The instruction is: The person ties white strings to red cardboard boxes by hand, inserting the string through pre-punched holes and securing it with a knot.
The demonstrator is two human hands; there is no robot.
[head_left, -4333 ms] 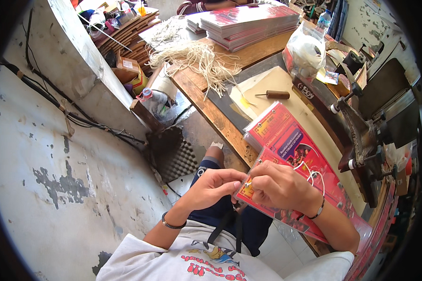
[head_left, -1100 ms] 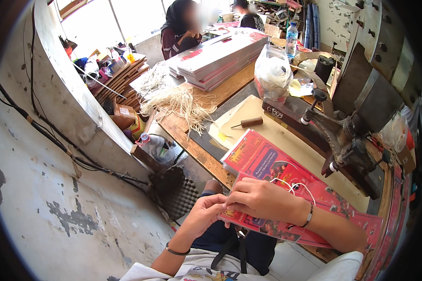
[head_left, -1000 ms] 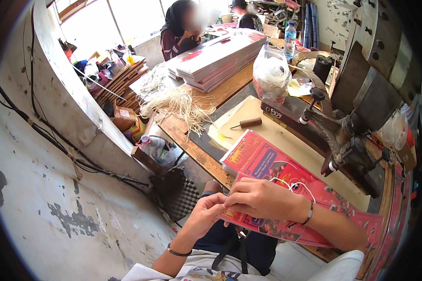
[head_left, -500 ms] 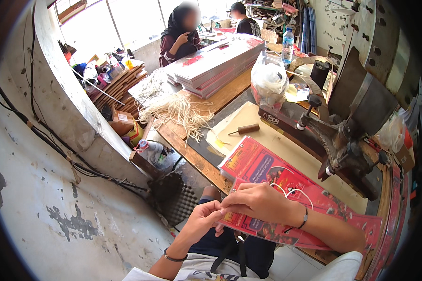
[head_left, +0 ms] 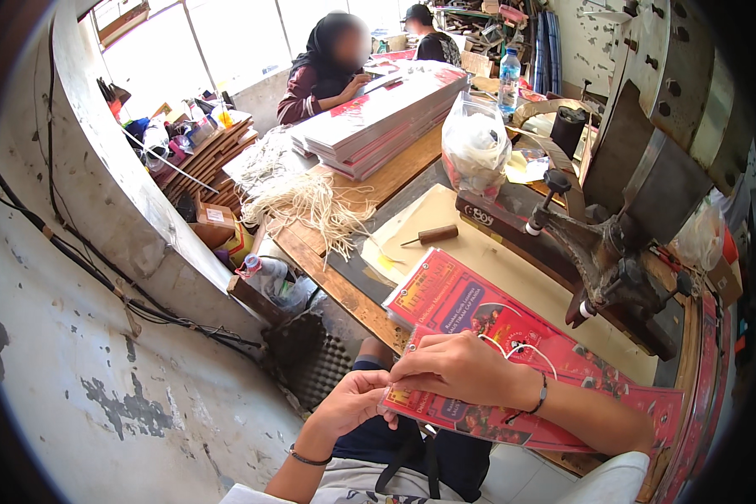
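Note:
At the near table edge, my left hand (head_left: 353,405) is closed, thumb and fingers pinching the left corner of a glossy red printed sheet (head_left: 487,427). My right hand (head_left: 455,368) lies over the same sheet, its fingertips pinched together at that corner beside the left thumb. Whether a cord end is between the fingertips is hidden. A loop of white cord (head_left: 549,359) lies beyond my right wrist, over the red print. Under and behind the held sheet rests a stack of similar red sheets (head_left: 445,281), with metal eyelets at the far corners.
A wooden-handled awl (head_left: 438,234) lies on tan board (head_left: 412,214). Loose cream cords (head_left: 311,206) spread at the table's left. Further back are stacked panels (head_left: 370,139), a plastic bag (head_left: 475,147) and a bottle (head_left: 509,80). A heavy metal press (head_left: 601,252) stands right. A co-worker (head_left: 311,80) is across the table.
My hands stay at the sheet's corner with a slight shift of the fingers. The co-worker's raised hand has come down to the stacked panels. The whole view has shifted slightly.

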